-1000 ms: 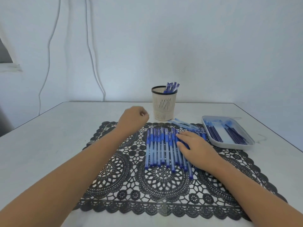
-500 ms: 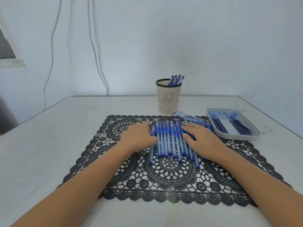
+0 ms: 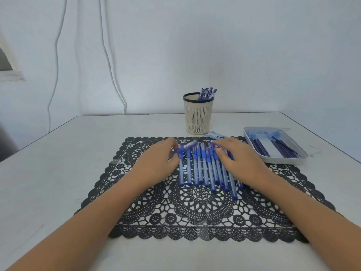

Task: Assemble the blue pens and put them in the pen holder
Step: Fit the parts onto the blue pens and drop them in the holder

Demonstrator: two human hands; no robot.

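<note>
Several blue pens (image 3: 203, 169) lie side by side on a black lace mat (image 3: 195, 208). My left hand (image 3: 156, 163) sits at the left end of the row and pinches one blue pen (image 3: 185, 148), which is lifted and tilted across the row's far ends. My right hand (image 3: 240, 159) rests on the right part of the row, fingers fairly straight over the pens. A beige pen holder (image 3: 198, 116) with a black rim stands behind the mat and holds several blue pens (image 3: 208, 93).
A white tray (image 3: 254, 132) at the right holds dark refills (image 3: 283, 148) and pale pen parts. A few loose clear barrels (image 3: 215, 135) lie between holder and tray. Cables hang down the wall behind. The table's right edge runs just past the tray.
My left hand came down from a raised fist to the row's left end and picked up one pen. My right hand stayed on the row.
</note>
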